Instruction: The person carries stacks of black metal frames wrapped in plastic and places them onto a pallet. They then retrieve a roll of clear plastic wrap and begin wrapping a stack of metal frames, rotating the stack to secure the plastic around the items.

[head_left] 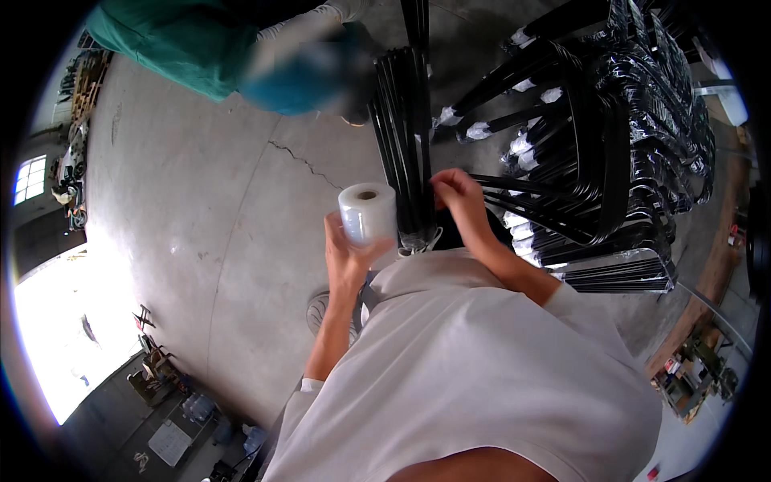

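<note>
My left hand [349, 255] is wrapped round the lower part of a roll of clear stretch film [368, 215], its cardboard core facing up. Just right of the roll stands a bundle of long black bars [398, 136], running away from my body. My right hand [459, 191] is at the right side of this bundle with thumb and fingers pinched together. Whatever lies between those fingertips is too small to make out. At the near end of the bundle, some clear film [418, 241] shows close to my waist.
To the right lies a large stack of black bent frames [594, 161], partly wrapped in film. Another person in a green garment [173, 48] is at the upper left, blurred near the bars. Cracked concrete floor [241, 201] spreads left; a bright doorway [72, 329] is beyond.
</note>
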Available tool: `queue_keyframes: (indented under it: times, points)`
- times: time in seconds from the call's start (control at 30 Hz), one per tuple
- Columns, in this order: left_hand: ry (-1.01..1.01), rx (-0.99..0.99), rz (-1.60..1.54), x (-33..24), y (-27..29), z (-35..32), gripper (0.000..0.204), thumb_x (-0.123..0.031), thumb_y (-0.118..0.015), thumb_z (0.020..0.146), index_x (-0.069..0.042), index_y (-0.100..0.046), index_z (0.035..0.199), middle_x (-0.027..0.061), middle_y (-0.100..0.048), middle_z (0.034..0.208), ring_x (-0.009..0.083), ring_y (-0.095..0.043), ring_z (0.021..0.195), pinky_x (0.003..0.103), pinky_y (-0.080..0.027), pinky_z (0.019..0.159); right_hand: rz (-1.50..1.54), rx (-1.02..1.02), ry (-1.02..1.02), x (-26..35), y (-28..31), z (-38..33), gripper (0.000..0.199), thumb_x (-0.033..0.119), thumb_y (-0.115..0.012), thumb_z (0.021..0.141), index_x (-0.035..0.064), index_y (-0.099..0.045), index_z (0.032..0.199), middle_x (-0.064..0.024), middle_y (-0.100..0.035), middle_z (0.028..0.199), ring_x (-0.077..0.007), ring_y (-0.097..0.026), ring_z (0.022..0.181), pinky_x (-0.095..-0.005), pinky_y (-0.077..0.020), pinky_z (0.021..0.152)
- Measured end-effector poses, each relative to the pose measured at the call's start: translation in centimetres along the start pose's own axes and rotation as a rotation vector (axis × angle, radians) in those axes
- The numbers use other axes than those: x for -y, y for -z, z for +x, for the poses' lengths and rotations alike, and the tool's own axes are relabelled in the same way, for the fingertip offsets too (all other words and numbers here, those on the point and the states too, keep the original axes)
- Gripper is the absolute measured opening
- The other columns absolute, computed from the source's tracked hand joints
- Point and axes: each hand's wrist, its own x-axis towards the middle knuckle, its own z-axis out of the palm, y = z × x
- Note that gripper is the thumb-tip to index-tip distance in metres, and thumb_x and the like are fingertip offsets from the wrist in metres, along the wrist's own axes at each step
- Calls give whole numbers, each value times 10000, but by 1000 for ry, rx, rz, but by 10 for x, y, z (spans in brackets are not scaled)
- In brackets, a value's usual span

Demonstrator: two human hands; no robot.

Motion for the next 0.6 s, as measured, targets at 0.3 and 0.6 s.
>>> queue_keyframes:
  times: [0.3, 0.6]
  points:
    - [14, 665, 558, -90, 5, 55, 230, -169, -563, 788, -7, -529, 948, 178, -530, 1077, 228, -466, 1091, 364, -392, 870, 198, 96, -77, 83, -24, -40, 664, 223, -739, 568, -42, -419, 1086, -148, -528, 967, -210, -540, 882, -346, -437, 765]
    - [-1430, 809, 627, -43, -67, 179, 178, -180, -424, 815, -98, -579, 784, 41, -589, 909, 218, -515, 983, 397, -274, 991, 72, 3, -159, 86, 44, -15, 554, 188, -702, 562, -16, -502, 1037, -113, -580, 881, -186, -594, 760, -289, -496, 677]
